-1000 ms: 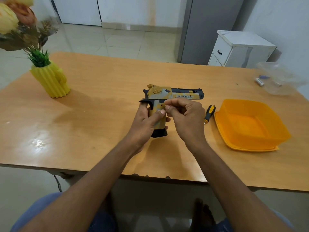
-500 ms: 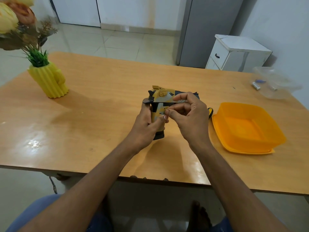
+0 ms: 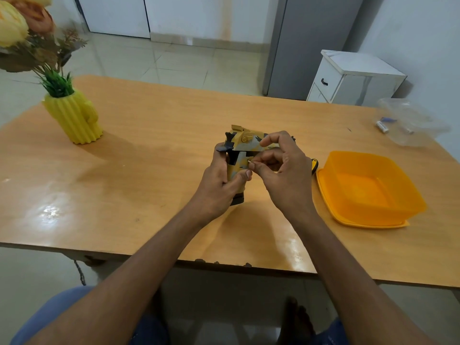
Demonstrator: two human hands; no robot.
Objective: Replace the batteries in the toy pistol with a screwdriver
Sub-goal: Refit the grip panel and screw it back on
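The yellow, grey and black toy pistol [image 3: 245, 143] is held just above the middle of the table, barrel pointing right. My left hand [image 3: 220, 185] grips its handle from the left, thumb across the grip. My right hand [image 3: 283, 170] covers the barrel side, and its thumb and forefinger pinch a tiny screw [image 3: 249, 160] at the grip. The screwdriver [image 3: 314, 165], yellow and black handle, lies on the table behind my right hand, mostly hidden. Loose batteries [image 3: 382, 126] lie at the far right.
An orange plastic tub [image 3: 368, 188] sits on its lid right of my hands. A clear plastic bag [image 3: 415, 123] lies by the batteries. A yellow ribbed vase [image 3: 74, 118] with flowers stands at the left. The wooden table [image 3: 149, 185] has its front edge near my knees.
The pistol has tilted up off the table and its barrel is now behind my right hand. My right fingers have shifted to pinch a small screw at the grip.
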